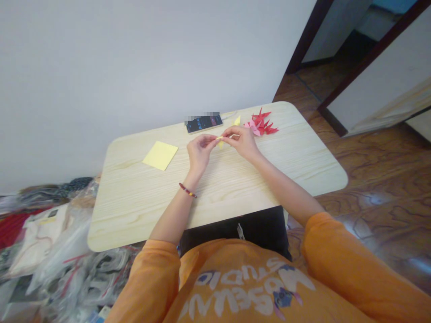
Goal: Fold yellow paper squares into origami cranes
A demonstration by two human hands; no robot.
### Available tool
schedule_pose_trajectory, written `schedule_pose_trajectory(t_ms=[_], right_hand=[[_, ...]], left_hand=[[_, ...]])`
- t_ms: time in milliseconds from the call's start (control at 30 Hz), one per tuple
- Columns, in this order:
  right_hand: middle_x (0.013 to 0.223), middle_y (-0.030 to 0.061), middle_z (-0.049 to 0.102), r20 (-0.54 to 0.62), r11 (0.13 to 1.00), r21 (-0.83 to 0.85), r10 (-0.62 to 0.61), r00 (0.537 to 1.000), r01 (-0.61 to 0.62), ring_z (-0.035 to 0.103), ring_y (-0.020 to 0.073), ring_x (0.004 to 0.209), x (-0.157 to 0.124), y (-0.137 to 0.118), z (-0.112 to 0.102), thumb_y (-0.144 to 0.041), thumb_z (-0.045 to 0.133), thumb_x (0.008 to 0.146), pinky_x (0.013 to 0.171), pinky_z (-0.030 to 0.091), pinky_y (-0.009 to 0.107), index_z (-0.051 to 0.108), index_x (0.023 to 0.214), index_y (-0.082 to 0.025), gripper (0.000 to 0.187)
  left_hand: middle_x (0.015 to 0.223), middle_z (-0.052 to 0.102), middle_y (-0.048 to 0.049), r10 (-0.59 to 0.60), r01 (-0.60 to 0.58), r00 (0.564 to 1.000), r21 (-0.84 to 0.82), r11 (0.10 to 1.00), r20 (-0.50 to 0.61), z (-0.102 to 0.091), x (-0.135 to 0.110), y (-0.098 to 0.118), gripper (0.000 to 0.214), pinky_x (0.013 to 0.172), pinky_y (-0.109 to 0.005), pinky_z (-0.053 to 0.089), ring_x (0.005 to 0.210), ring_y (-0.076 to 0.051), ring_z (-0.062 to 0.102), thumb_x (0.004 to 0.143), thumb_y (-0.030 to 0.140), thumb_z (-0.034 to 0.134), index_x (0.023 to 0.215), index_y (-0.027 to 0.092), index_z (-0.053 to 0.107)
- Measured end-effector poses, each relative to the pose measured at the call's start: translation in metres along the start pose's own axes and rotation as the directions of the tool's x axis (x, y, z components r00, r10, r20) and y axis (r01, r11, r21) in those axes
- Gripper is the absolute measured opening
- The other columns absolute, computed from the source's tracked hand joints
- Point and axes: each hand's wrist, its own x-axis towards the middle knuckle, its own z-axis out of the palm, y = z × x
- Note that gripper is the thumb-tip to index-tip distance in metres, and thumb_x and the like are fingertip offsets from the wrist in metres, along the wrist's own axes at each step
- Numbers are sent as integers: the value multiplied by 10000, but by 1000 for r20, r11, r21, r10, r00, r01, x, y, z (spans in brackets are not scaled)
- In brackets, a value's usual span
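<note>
My left hand (199, 150) and my right hand (241, 139) meet above the middle of a light wooden table (141, 211). Both pinch a small folded piece of yellow paper (220, 141) between their fingertips. A beaded bracelet sits on my left wrist. A flat stack of yellow square paper (160, 155) lies to the left of my left hand. Behind my right hand lie several folded red paper cranes (263, 123), a pink one (252, 127) and a yellow one (237, 120).
A dark phone (204, 123) lies at the table's far edge against a white wall. Plastic bags and clutter (54, 251) pile on the floor to the left. Wooden floor and a dark door frame (305, 40) are to the right.
</note>
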Motion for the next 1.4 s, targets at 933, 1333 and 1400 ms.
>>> schedule_pose_trajectory(t_ms=[933, 1333, 1400], right_hand=[[822, 41, 682, -212, 999, 12, 38, 977, -36, 614, 130, 695, -11, -4, 18, -286, 725, 677, 460, 439, 197, 672, 775, -167, 163], [855, 42, 676, -279, 998, -69, -21, 960, 1, 630, 168, 786, -20, -13, 23, -270, 671, 747, 579, 510, 275, 707, 863, -218, 132], [862, 47, 674, -284, 996, -85, -30, 958, 6, 625, 187, 826, -21, -14, 24, -283, 659, 760, 607, 519, 303, 720, 845, -232, 117]], left_hand=[[677, 639, 20, -45, 20, 979, -124, 992, -200, 16, -10, -1, 255, 642, -201, 523, 624, -84, 629, 642, 253, 781, 708, 182, 546], [676, 623, 18, -14, -17, 977, -145, 989, -212, 18, -13, 1, 269, 695, -219, 538, 718, -108, 664, 663, 289, 771, 679, 189, 522], [678, 625, 19, -11, -18, 976, -134, 991, -219, 19, -14, 1, 277, 702, -223, 543, 730, -112, 669, 668, 307, 772, 677, 192, 519]])
